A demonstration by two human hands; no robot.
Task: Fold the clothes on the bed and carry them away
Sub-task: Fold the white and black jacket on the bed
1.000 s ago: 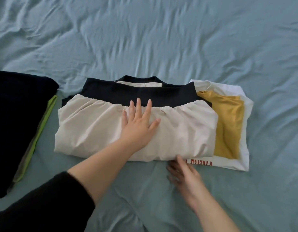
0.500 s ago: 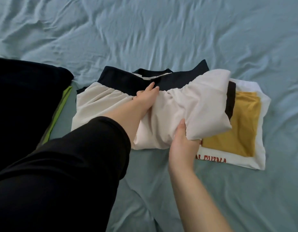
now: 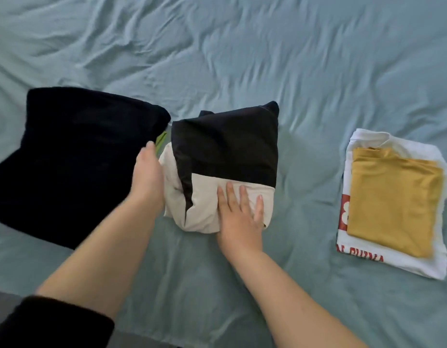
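Observation:
A folded cream and black garment (image 3: 225, 156) lies as a compact bundle in the middle of the bed. My right hand (image 3: 240, 212) presses flat on its cream front part, fingers straight and spread. My left hand (image 3: 148, 177) rests against the bundle's left side. Its thumb points up and touches nothing, and its fingers are hidden at the cloth's edge. To the right, apart from the bundle, a folded yellow garment (image 3: 390, 199) lies on a folded white shirt (image 3: 428, 262) with red print.
A stack of folded black clothes (image 3: 74, 156) lies just left of the bundle, with a green edge (image 3: 161, 138) showing between them. The wrinkled teal bedsheet (image 3: 242, 46) spreads out all around.
The cream and black garment has been folded over from right to left into a narrower bundle and now lies off the white shirt. My right hand let go of its corner and lies flat on it.

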